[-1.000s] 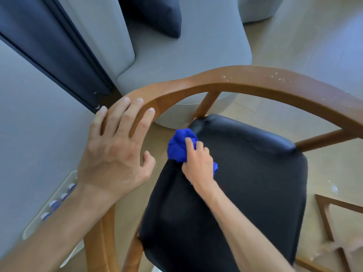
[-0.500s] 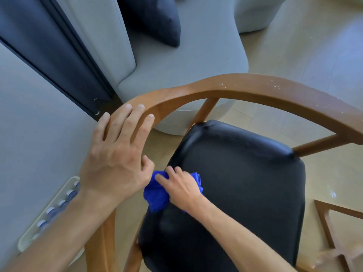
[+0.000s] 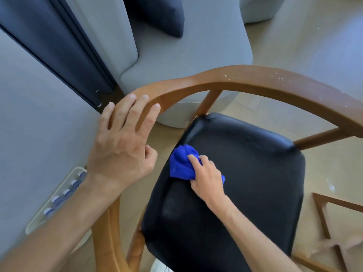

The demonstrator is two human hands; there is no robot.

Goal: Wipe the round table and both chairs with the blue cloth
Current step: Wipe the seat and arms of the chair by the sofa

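Farthest out beyond the left hand, low against the grey wall, a pale tray of bottles (image 3: 59, 199) lies on the floor. The left hand (image 3: 121, 146) rests flat on the curved wooden armrail (image 3: 245, 79) of the chair, fingers spread along the bend and thumb tucked under the inner edge, a bracing hold rather than a tight clench. White specks dot the rail well to the right of that hand, toward the far curve.

Just right of the left thumb, apart from it, the blue cloth (image 3: 180, 163) sits bunched on the left edge of the black seat (image 3: 245, 183). The right hand (image 3: 208, 177) is clenched over the cloth's nearer part, pressing it down on the cushion, with most of the bundle sticking out ahead and to the left of the knuckles.

The step in hand looks like wiping the seat. The unwiped expanse lies to the right of and behind the right hand, and the seat's long axis runs from near left to far right, so the coming stroke probably sweeps that way. The right hand is the nearer one to that surface. A grey sofa (image 3: 186, 46) stands beyond the rail, and another wooden frame (image 3: 322, 216) shows at the far right.
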